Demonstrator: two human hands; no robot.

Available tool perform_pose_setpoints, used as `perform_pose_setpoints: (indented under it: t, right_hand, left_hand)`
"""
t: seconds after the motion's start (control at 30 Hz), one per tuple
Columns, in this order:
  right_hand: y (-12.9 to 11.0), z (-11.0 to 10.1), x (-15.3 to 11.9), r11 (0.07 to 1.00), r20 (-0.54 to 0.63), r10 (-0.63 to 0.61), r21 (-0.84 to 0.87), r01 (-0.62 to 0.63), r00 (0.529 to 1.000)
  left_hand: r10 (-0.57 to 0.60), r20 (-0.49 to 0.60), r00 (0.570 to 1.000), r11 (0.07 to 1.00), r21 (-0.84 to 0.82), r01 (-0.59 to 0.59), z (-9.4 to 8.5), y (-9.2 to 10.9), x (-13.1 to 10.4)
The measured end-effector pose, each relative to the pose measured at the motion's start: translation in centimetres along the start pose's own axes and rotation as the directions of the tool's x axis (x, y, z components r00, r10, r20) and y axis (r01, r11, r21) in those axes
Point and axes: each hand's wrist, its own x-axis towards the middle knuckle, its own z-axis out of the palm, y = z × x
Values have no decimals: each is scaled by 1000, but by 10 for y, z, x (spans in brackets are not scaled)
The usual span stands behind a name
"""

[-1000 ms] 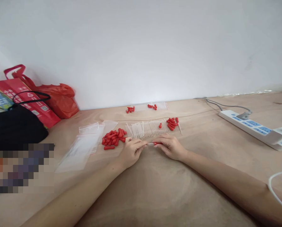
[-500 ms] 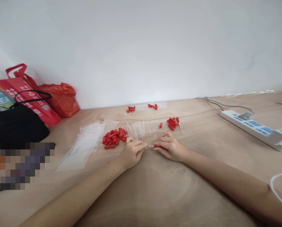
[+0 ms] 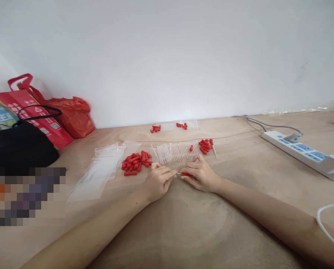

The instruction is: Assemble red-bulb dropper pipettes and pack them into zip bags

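Observation:
Between the fingertips of my left hand (image 3: 161, 180) is a thin clear dropper tube (image 3: 179, 175), most of it hidden by the fingers. My right hand (image 3: 201, 175) pinches a red rubber bulb (image 3: 186, 174) at the other end of that tube. Just beyond the hands lies a row of clear dropper tubes (image 3: 181, 152), with one red bulb (image 3: 191, 148) on top. Left of the row is a large heap of red bulbs (image 3: 135, 163); a smaller heap of red bulbs (image 3: 204, 147) sits at its right end, beside a dropper (image 3: 214, 151).
Clear zip bags (image 3: 99, 172) lie left of the bulbs. Against the wall are another bag with tubes and bulbs (image 3: 169, 127). A white power strip (image 3: 301, 149) with a grey cable stands right. Red bags (image 3: 74, 116) and a black bag (image 3: 21, 149) fill the left side.
My hands have drawn slightly closer together, and less of the clear tube shows between them. More of the red bulb is visible under the right fingers. The view has shifted slightly.

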Motion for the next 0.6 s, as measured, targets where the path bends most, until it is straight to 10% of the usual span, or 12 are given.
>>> perform_pose_setpoints:
  t: [0.3, 0.43, 0.6]
  right_hand:
    - [3, 1, 3, 952, -26, 210, 231, -198, 977]
    - [3, 7, 7, 648, 8, 544, 632, -426, 839]
    - [-7, 12, 14, 386, 104, 640, 813, -436, 761]
  left_hand:
    - [-90, -31, 995, 994, -72, 88, 0, 1, 3]
    - [-208, -85, 974, 971, -136, 196, 0, 0, 6]
    - [-312, -74, 947, 938, -181, 295, -1, 1, 7]
